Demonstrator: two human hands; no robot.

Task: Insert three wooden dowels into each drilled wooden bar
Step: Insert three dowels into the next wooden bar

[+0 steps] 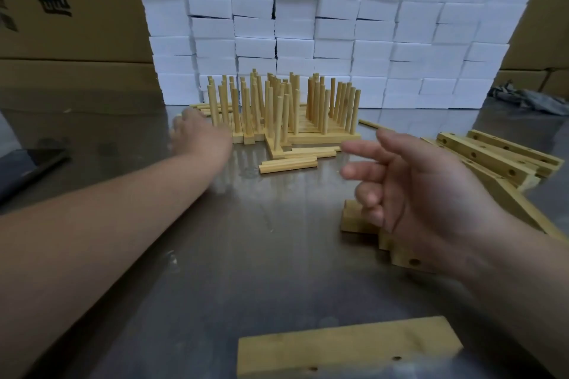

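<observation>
A cluster of wooden bars with upright dowels (278, 108) stands at the back of the metal table (246, 240). My left hand (197, 135) reaches far out to the cluster's left edge, over loose dowels (203, 107) lying there; its fingers are blurred. My right hand (412, 188) hovers at mid-right with relaxed fingers and holds nothing. Loose dowels (289, 163) lie in front of the cluster. Drilled bars without dowels (492, 157) are piled at the right. Another drilled bar (348, 348) lies at the near edge, and one (403, 258) sits under my right hand.
A wall of stacked white foam blocks (338, 24) rises behind the cluster. Cardboard boxes (61, 9) stand at the back left and far right. A dark object (30, 169) lies at the left edge, grey cloth (529, 98) at the right.
</observation>
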